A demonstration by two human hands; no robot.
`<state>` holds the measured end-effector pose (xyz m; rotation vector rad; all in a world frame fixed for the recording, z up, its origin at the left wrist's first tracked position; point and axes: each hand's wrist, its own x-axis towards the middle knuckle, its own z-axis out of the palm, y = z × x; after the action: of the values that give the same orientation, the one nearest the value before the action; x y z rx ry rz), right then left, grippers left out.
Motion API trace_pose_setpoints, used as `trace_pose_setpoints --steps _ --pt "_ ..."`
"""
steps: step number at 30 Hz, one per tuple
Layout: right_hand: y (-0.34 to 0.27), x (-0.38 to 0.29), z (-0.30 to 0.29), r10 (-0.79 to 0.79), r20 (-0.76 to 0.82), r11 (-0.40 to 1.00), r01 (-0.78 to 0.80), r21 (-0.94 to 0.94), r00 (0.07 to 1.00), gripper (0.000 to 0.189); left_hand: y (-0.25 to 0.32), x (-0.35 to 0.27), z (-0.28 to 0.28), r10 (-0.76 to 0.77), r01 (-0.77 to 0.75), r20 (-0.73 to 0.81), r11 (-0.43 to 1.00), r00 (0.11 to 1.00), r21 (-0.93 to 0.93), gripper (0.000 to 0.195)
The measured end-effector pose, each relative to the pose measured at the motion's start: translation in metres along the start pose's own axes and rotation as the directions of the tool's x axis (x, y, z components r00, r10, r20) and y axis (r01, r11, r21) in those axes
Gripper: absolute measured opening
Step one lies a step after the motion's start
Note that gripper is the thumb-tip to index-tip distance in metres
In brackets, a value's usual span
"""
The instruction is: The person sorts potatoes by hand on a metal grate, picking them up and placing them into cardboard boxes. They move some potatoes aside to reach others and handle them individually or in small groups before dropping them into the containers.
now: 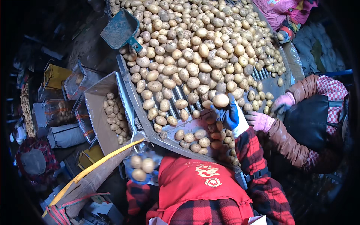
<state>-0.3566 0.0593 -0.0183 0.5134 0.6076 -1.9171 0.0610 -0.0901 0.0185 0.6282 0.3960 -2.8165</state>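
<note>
My left hand (pixel 146 180), in a blue glove and blurred, holds three potatoes (pixel 139 168) low beside my red apron (pixel 197 185). In the blue-and-white glove of my right hand (pixel 231 115) is one large potato (pixel 220 100), gripped over the front of the sorting table. A big heap of potatoes (pixel 194 53) covers the table's metal bars (pixel 177 99). Below the bars, a small group of potatoes (pixel 195 138) lies on the front metal plate (pixel 171 128). More potatoes lie in shadow under my right forearm.
A co-worker's pink-gloved hands (pixel 261 121) work at the table's right edge; another person's gloved hand (pixel 284 35) is farther back. A green dustpan-like scoop (pixel 119 29) rests on the heap's left. A cardboard-lined bin (pixel 101 126) with potatoes and a yellow-edged beam (pixel 98 163) stand left.
</note>
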Motion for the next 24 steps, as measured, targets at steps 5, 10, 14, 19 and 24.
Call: trace_pose_setpoints --steps 5,10,14,19,24 --pt "0.023 -0.013 -0.026 0.249 0.06 0.967 -0.251 0.039 0.967 0.057 0.089 -0.02 -0.023 0.374 -0.459 0.267 0.712 0.888 0.531 0.048" --pt "0.066 -0.045 0.017 0.085 0.01 0.804 -0.063 -0.591 0.996 0.057 0.075 -0.049 -0.059 0.562 -0.269 -0.038 0.453 0.826 0.85 0.047" --pt "0.081 -0.055 0.001 0.386 -0.112 0.857 -0.4 -0.324 0.916 0.066 -0.035 0.029 0.033 0.439 -0.094 -0.081 0.361 0.895 0.928 0.065" --pt "0.122 -0.084 0.024 0.514 -0.058 0.756 -0.484 -0.44 0.856 0.062 -0.066 0.109 0.054 0.26 -0.247 0.28 -0.154 0.924 0.957 0.068" --pt "0.123 -0.105 0.037 0.648 -0.16 0.453 -0.546 -0.704 0.745 0.068 -0.054 0.088 -0.008 0.298 -0.082 -0.053 0.424 0.953 0.902 0.056"
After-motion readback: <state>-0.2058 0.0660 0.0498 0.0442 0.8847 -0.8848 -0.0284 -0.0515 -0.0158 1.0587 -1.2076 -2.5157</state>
